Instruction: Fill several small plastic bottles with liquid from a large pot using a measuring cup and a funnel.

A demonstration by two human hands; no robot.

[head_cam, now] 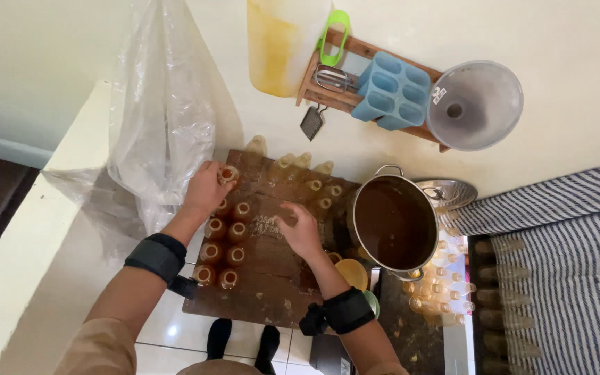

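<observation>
Bare wood lies open at the centre and near edge of the wooden board [265, 278], between a double row of filled bottles [222, 243] on the left and more bottles [314, 187] along the far edge; a large pot [392, 222] blocks the right.

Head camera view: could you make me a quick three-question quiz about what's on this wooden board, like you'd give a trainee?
1. True or false: the left hand touches a small bottle at the far end of the wooden board.
2. What stands right of the board? A) a metal pot of brown liquid B) a kettle C) a blender
3. Fill in: the right hand hovers over the board, holding ____.

Key: 1 true; 2 A; 3 nothing visible.
</observation>
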